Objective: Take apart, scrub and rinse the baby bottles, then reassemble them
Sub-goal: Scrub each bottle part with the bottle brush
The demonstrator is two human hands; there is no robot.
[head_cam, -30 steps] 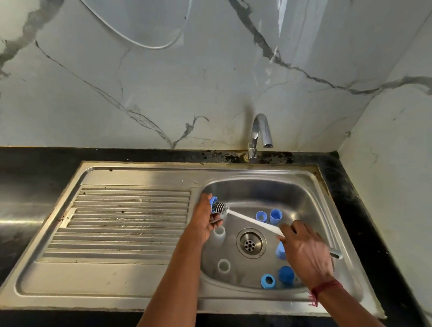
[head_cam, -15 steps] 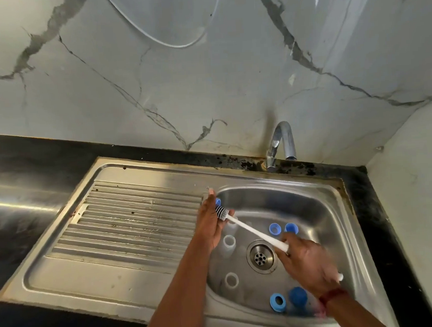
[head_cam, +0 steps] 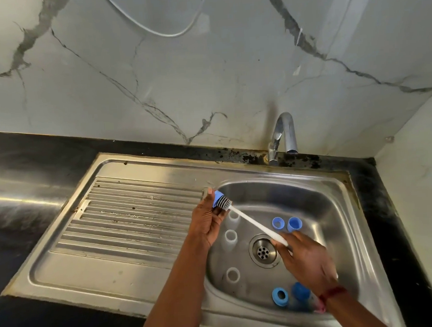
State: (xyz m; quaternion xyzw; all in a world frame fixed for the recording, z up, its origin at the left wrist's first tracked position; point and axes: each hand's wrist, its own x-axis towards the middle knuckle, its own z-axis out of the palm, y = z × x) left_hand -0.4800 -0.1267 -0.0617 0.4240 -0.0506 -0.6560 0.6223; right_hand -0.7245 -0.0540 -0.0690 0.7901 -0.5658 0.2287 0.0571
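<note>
**Brush worked into a blue cap over the steel sink**

The left hand (head_cam: 208,221) curls round a small blue plastic cap (head_cam: 217,199), held left of and beyond the drain (head_cam: 263,251), at the basin's edge. The brush (head_cam: 253,224) has a slim white handle and a ribbed grey-and-white head, and the head is pushed against the cap's open mouth. The right hand (head_cam: 307,261) grips the other end of the handle with its fingers closed round it, just right of the drain. A red thread (head_cam: 332,293) circles that wrist.

The sink (head_cam: 337,207) is brushed stainless steel with a rounded basin, and the drain is a round perforated disc. Left of the drain, three clear cylindrical bottles (head_cam: 231,237) stand upright with open mouths in a loose row. Beyond the drain and a little right, two pale blue pieces (head_cam: 278,222) sit side by side. Nearer than the drain and to its right, a blue ring (head_cam: 280,295) lies hole up. Beside it is a darker blue dome (head_cam: 300,290), partly hidden by the right wrist.

Well left of the drain is the ribbed, speckled drainboard (head_cam: 137,217). A curved chrome tap (head_cam: 283,134) rises beyond the drain. A glossy black desk (head_cam: 22,173) frames the steel, under a pale wall (head_cam: 205,76) with grey veins.
</note>
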